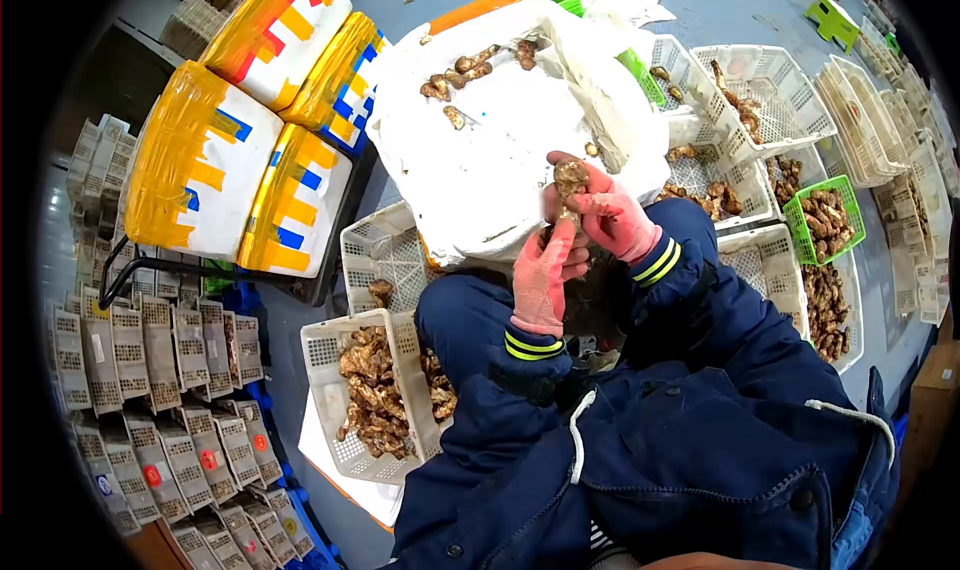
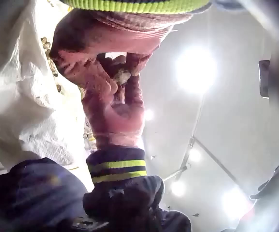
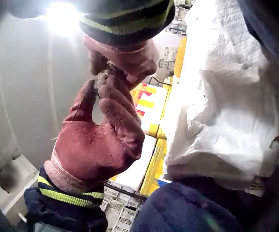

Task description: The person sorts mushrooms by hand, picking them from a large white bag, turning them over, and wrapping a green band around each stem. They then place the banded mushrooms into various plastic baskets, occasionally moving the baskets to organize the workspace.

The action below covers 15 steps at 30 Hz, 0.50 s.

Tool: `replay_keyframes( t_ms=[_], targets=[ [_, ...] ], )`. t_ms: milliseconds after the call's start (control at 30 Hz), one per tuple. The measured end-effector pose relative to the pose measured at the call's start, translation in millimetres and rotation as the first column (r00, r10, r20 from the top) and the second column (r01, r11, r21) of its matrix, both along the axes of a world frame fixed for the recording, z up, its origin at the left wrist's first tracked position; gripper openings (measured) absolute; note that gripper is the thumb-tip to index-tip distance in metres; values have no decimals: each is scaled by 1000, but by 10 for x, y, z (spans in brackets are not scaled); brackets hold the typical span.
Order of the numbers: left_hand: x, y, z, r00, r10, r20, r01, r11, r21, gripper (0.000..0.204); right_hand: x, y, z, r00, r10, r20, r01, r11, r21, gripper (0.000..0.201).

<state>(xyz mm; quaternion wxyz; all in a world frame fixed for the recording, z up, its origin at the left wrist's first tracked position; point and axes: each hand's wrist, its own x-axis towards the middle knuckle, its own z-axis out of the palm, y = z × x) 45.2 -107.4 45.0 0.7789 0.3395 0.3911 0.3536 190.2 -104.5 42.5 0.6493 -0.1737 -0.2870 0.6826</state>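
A brown mushroom (image 1: 571, 178) with a pale stem stands between the two pink-gloved hands, over the near edge of the white-covered surface (image 1: 520, 120). The right hand (image 1: 618, 218) pinches it from the right side. Below, the left hand (image 1: 545, 275) grips its lower end between thumb and fingers. In the left wrist view a small part of the mushroom (image 2: 122, 76) shows between the gloves. The right wrist view shows the fingertips of both hands meeting at the mushroom (image 3: 102, 82), mostly hidden by the fingers.
Several mushrooms (image 1: 468, 67) lie on the far part of the white cover. Mushroom-filled baskets stand at left (image 1: 330, 345) and right (image 1: 845, 270). Taped foam boxes (image 1: 235, 130) are stacked at the left, with rows of crates (image 1: 160, 350) beyond.
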Motion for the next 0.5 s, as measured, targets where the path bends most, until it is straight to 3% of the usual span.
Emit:
replay_keyframes(
  t_ms=[100,167,333,433,500],
  targets=[
    [23,13,-69,994,105,3,-105,994,-7,30,-71,-46,85,1000,-19,2,19,999,-30,67],
    [44,29,-163,996,91,12,-91,996,19,27,-46,-29,-24,1000,-17,21,17,1000,2,69],
    [144,-4,-143,962,234,-139,-207,960,187,31,10,-112,-3,975,-158,156,166,985,-42,74],
    [139,4,-168,968,199,-153,-159,957,241,32,-41,-129,4,978,-196,65,199,980,-32,73],
    [133,1,-201,971,196,-137,-160,958,237,34,-32,-144,31,970,-219,103,224,974,-32,68]
  ],
)
